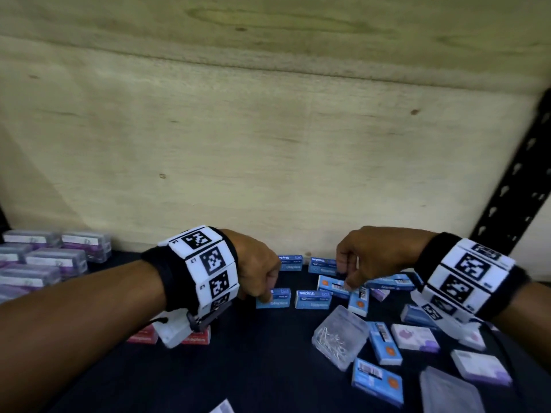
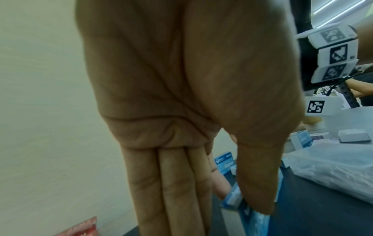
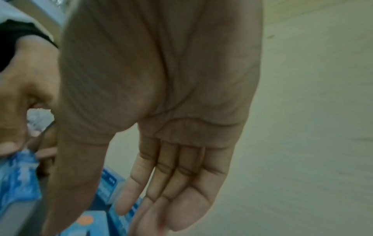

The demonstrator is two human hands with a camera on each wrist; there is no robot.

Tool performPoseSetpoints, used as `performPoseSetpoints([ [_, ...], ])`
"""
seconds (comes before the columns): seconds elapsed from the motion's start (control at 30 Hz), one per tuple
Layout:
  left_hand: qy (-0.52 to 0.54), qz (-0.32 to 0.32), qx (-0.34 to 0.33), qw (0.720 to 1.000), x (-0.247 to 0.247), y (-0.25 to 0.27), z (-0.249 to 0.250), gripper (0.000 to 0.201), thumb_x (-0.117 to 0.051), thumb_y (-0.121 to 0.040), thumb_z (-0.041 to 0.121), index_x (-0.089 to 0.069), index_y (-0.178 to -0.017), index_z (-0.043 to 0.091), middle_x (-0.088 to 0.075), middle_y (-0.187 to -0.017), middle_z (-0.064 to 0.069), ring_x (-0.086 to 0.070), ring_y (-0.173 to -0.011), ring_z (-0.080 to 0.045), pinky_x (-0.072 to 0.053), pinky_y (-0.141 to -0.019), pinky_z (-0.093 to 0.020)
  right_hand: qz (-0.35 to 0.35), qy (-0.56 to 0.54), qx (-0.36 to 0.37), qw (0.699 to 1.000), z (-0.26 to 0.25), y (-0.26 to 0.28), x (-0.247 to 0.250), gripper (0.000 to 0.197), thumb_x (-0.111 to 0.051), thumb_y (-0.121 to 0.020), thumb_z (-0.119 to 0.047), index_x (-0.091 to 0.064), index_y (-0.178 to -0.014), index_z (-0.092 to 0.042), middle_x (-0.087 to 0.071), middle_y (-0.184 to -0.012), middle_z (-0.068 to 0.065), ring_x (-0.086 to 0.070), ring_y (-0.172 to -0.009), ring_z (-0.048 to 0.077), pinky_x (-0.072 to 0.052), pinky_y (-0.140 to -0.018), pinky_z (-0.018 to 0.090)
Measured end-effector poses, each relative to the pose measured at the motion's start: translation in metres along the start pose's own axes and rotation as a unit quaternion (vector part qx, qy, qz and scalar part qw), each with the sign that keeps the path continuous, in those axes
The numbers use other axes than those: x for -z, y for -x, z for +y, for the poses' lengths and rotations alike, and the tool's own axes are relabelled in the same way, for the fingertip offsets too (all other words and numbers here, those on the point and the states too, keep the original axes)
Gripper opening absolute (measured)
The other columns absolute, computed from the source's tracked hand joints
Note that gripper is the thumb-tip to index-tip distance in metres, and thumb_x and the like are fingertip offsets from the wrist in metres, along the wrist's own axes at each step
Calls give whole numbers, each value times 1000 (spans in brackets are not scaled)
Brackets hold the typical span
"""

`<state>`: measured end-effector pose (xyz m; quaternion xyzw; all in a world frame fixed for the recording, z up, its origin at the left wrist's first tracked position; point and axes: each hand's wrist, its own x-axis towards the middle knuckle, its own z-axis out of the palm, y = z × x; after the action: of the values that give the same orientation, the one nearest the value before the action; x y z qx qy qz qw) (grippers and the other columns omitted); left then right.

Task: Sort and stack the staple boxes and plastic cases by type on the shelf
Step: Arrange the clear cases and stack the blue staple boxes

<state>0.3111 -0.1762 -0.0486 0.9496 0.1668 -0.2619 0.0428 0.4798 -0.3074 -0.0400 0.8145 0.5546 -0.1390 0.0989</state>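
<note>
Fingers of left hand with thumb pinch small blue cardboard staple box lying on dark shelf. Right hand: fingers straight, relaxed, holding nothing, above scattered blue staple boxes. Clear plastic case of clips near front. Purple-labelled plastic cases stacked far left.

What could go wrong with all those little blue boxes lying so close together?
The right hand reaches into blue staple boxes that lie crooked and overlapping, so lifting one might knock its neighbours askew. The clear plastic case sits tilted just in front, where a wrist could bump it. The left hand pinches another blue box only at its end, so that box might slip.
</note>
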Motion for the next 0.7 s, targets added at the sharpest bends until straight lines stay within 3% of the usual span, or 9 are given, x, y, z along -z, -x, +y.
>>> performPoseSetpoints([
  [0.13, -20, 3, -4, 1000, -1, 1, 3, 33, -65, -91, 35, -57, -119, 18, -58, -99, 5, -51, -81, -11, -41, -70, -25, -19, 25, -17, 999, -1, -8, -15, 37, -80, -78, -42, -65, -107, -22, -68, -100, -6, -65, -93, 18, -54, -84, 32],
  [0.27, -35, 7, -4, 999, -1, 1, 6, 35, -64, -92, 33, -55, -122, 18, -54, -98, 6, -49, -83, -12, -39, -71, -25, -15, 41, -11, 999, -8, -14, -19, 44, -81, -75, -46, -59, -106, -24, -59, -88, -9, -62, -88, 19, -50, -76, 32],
  [0.4, -33, 20, -5, 999, -2, 1, 4, 32, -63, -94, 32, -55, -122, 18, -52, -91, 8, -48, -81, -10, -38, -67, -22, -12, 53, 5, 999, -12, -18, -23, 37, -81, -77, -38, -57, -100, -23, -55, -82, -11, -56, -83, 17, -45, -68, 28],
  [0.47, -33, 25, -3, 999, -3, 0, 4, 32, -63, -93, 32, -54, -121, 19, -48, -85, 11, -48, -80, -9, -38, -66, -22, -19, 42, 7, 999, -11, -16, -19, 29, -76, -83, -36, -62, -104, -21, -65, -93, -9, -61, -88, 17, -45, -71, 27],
  [0.57, -35, 30, -3, 999, -3, -2, 3, 32, -63, -93, 32, -54, -121, 20, -46, -81, 12, -46, -72, -6, -37, -61, -21, -27, 28, 17, 999, -7, -11, -11, 21, -64, -93, -30, -69, -110, -19, -72, -106, -5, -65, -98, 18, -51, -86, 31],
  [0.63, -30, 34, -2, 999, -3, -4, 3, 31, -63, -93, 33, -55, -120, 20, -47, -80, 13, -44, -67, -3, -36, -58, -20, -28, 35, 23, 999, -6, -10, -10, 26, -59, -96, -27, -66, -120, -20, -70, -107, -7, -63, -98, 15, -50, -91, 32],
  [0.7, -25, 35, -1, 999, -3, -5, 4, 30, -62, -93, 32, -55, -119, 19, -49, -79, 12, -44, -66, -2, -37, -58, -21, -32, 25, 26, 999, -5, -12, -11, 30, -56, -98, -27, -58, -128, -25, -65, -97, -13, -60, -90, 11, -46, -86, 29],
])
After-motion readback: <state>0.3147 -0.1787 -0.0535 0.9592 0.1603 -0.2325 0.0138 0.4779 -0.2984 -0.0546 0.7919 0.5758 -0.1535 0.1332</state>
